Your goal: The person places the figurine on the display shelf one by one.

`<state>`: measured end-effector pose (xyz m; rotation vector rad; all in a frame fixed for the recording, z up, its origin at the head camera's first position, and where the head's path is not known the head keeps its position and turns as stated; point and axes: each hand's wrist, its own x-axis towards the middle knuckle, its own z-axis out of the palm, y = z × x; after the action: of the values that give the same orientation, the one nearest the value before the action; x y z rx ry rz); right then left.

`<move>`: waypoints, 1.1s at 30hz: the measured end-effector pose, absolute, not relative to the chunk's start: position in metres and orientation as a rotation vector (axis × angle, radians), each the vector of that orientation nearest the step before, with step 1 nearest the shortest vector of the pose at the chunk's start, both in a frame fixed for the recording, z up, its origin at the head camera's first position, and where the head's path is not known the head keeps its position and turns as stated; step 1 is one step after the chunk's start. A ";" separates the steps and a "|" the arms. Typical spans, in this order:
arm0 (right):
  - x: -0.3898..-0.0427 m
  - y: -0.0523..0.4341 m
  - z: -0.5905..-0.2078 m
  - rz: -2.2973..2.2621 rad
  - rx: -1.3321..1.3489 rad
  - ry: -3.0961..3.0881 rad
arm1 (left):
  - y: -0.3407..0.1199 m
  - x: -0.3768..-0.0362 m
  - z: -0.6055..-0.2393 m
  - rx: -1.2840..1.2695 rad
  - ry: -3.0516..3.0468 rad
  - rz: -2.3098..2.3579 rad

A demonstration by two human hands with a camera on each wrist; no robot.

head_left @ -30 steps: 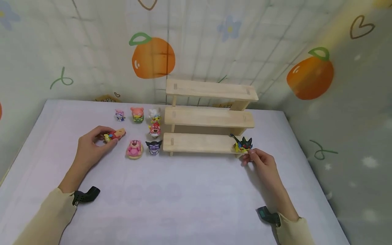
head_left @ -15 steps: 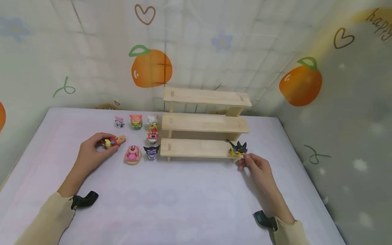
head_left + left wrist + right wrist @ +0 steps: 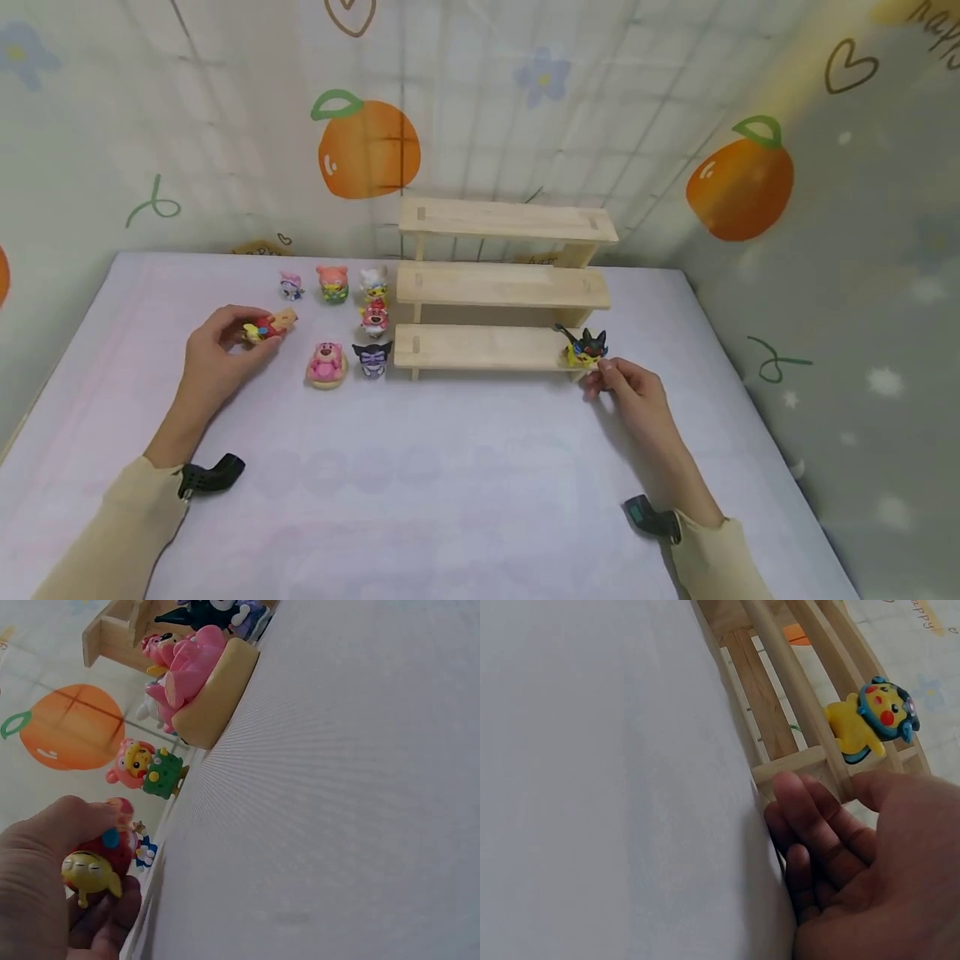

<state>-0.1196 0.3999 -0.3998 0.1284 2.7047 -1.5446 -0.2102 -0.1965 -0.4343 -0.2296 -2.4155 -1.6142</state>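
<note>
1. A small red and yellow figure (image 3: 264, 330) is held just above the white table (image 3: 450, 483), left of the other toys. In the left wrist view the same figure (image 3: 96, 864) is seen pinched between thumb and curled fingers.
2. The left hand (image 3: 213, 354) is extended forward from a beige sleeve (image 3: 112, 533), palm inward, with fingers wrapped round the figure's near end; the far end protrudes to the right of the fingertips.
3. A yellow figure with a black-eared hood (image 3: 586, 348) is standing upright at the right end of the lowest shelf of a wooden three-tier rack (image 3: 502, 287). In the right wrist view this figure (image 3: 870, 718) is seen on the slat, apart from the fingers (image 3: 810, 817).
4. The right hand (image 3: 628, 392) is placed on the table just near and right of the hooded figure. Its fingers are loosely bent and nothing is held; the fingertips are just beside the shelf end, and contact with the figure is not seen.
5. Near the left hand, a pink bear figure on a tan base (image 3: 327, 364) and a dark purple figure (image 3: 372, 359) are standing side by side, left of the rack.
6. Further back, four small figures are grouped: a lilac one (image 3: 291, 284), a pink and green one (image 3: 333, 282), a white and yellow one (image 3: 374, 283) and a red and white one (image 3: 374, 317).
</note>
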 end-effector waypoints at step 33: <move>-0.121 0.397 -0.398 -1.537 0.158 2.700 | -0.183 -0.206 -0.403 -0.260 -2.298 -1.679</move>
<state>-0.1209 0.3967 -0.3980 0.1583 2.7001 -1.5367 -0.2062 -0.1825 -0.4030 -0.2601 -2.2981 -1.6795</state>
